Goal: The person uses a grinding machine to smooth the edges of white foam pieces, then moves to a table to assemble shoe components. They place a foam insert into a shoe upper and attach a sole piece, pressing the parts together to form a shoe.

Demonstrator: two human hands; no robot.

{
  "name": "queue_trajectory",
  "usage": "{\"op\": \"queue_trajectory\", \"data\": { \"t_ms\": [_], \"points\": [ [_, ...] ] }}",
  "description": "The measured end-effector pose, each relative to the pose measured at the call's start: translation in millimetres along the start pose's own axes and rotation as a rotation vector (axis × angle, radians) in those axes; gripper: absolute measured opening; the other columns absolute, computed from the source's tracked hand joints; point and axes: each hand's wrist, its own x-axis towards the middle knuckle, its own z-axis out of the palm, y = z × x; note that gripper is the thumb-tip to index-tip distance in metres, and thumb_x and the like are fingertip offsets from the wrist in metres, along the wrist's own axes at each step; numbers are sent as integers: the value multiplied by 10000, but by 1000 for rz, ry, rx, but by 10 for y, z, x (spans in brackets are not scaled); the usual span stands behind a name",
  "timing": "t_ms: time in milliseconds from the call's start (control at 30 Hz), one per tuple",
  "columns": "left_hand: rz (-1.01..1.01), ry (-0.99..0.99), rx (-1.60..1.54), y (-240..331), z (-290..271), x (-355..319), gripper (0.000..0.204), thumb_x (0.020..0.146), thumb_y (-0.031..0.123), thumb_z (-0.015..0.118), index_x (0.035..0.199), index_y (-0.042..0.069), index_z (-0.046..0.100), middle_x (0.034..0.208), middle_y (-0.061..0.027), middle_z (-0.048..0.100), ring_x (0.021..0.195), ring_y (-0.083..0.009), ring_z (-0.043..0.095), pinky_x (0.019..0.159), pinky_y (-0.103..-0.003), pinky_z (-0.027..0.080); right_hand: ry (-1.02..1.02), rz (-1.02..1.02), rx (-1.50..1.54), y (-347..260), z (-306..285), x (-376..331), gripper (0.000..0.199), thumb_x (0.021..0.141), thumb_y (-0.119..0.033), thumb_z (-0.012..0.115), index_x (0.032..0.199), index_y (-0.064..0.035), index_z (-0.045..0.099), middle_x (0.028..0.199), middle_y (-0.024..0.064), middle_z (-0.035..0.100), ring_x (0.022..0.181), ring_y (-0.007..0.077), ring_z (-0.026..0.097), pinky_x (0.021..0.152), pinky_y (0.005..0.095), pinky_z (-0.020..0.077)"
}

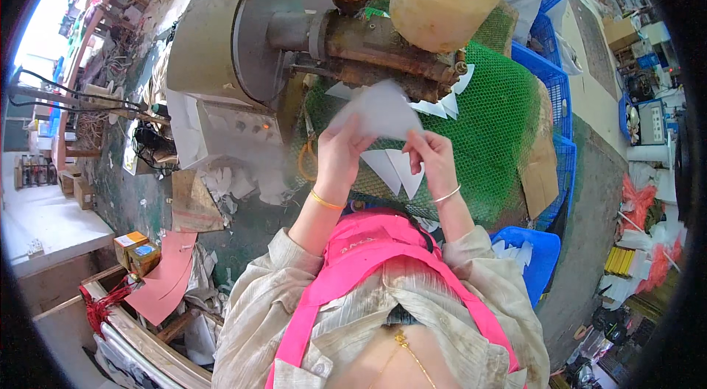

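Left hand (pixel 340 147) fingers pinch the white sheet (pixel 377 109) from below; sheet sits up-right of them, just under the roller machine (pixel 368 58). Right hand (pixel 434 157) fingers curled narrow, pinching its lower edge.

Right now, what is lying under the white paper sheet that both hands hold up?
Under the white paper sheet, held by the left hand and right hand, lie more white pointed paper pieces on green mesh. The sheet covers part of the mesh and the rusty machine.

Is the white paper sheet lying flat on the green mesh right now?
No, the white paper sheet is lifted above the green plastic mesh, held by the left hand, with the right hand just below it.
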Motion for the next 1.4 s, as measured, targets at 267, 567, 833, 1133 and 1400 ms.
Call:
{"op": "queue_trajectory", "data": {
  "t_ms": [267, 567, 833, 1133, 1400],
  "points": [
    [78, -18, 326, 53, 134, 28, 205, 794, 128, 569, 873, -56, 528, 769, -142, 602, 664, -217, 624, 562, -267, 511, 69, 68, 249, -24, -12, 55, 342, 821, -269, 524, 586, -21, 543, 442, 17, 459, 329, 90, 406, 326, 206, 300],
    [74, -126, 333, 95, 197, 152, 275, 843, 225, 512, 971, -18, 520, 828, -153, 606, 728, -219, 617, 638, -269, 493, 119, 87, 257, -80, -113, 392, 329, 838, -332, 496, 766, -17, 556, 567, 20, 499, 374, 90, 433, 376, 190, 329],
    [-141, -100, 346, -205, -377, -28, 245, 820, 178, 512, 993, 4, 523, 864, -130, 609, 754, -192, 609, 655, -261, 477, 224, 102, -1381, 1595, -511, 251, 712, 481, -260, 781, 1067, -118, 402, 998, 90, 461, 946, 292, 461, 745, 454, 385],
    [-268, 151, 624, -1303, -1358, 251, 427, 736, 121, 571, 1142, 62, 453, 964, -66, 543, 755, -134, 538, 581, -238, 434, 279, -69, -1294, 1795, -488, 203, 611, 451, -163, 791, 966, -130, 462, 961, 69, 454, 906, 282, 473, 734, 401, 408],
    [-243, 169, 661, -1285, -1062, 133, 632, 712, 70, 583, 1271, 64, 288, 1141, -138, 397, 842, -176, 509, 688, -296, 435, 64, 12, -794, 1808, -828, 220, 423, 594, -120, 714, 945, 12, 518, 818, 136, 597, 794, 242, 584, 705, 321, 443]
  ]
}}
